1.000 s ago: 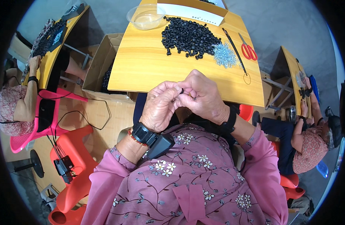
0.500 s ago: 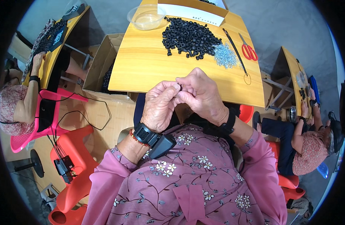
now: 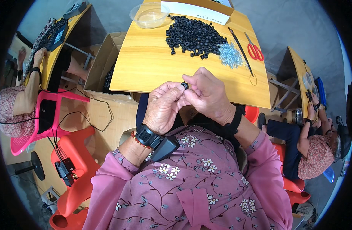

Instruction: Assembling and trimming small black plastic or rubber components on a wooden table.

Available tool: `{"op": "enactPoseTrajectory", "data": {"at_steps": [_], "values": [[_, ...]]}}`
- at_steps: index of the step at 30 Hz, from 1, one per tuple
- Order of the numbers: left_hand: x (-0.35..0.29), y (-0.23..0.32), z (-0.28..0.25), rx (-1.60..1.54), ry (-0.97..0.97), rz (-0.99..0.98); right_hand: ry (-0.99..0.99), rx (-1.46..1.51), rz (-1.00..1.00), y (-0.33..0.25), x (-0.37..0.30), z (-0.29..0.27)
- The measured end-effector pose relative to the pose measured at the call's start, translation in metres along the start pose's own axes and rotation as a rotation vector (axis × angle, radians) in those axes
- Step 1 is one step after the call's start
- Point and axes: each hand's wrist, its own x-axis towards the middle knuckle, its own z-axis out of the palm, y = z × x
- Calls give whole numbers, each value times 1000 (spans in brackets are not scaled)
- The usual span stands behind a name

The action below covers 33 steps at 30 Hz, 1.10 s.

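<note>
Just in front of the table's near edge, my two hands meet over a small round black piece, which shows a paler spot at its centre. My left hand pinches it between thumb and fingertips. My right hand is closed against its right side, fingers curled; whether these also hold something smaller is hidden. Beyond the hands, a pile of black cylindrical pieces lies on the wooden table. At the pile's right edge lies a heap of small clear-bluish pieces.
Right of the heaps lie a thin black stick with a loop and red-handled scissors. A clear plastic bowl stands at the far left, near a white-sided box. An open cardboard carton stands left of the table. Other people sit at both sides.
The black piece now shows more between my fingertips, as my right hand's fingers have shifted slightly. At the left, another person's hand has come into view.
</note>
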Motion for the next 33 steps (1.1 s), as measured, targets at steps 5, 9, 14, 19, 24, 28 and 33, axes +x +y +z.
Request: {"op": "enactPoseTrajectory", "data": {"at_steps": [5,9,14,19,24,28,33], "values": [[-2,-4,1,-17,20,40,27,-45,-60,-3,-2,2],[-2,-9,1,-33,9,31,91,-49,-91,1,-9,7],[-3,-9,0,-28,12,-3,110,-39,-134,0,-11,8],[1,-9,0,-19,-30,22,31,21,-54,2,-8,1],[2,-1,5,-46,-54,-59,-20,110,16,4,-9,-2],[3,-3,6,-30,-46,3,13,142,39,2,-8,1],[2,-4,9,0,9,82,-24,178,85,-1,-5,2]]}}
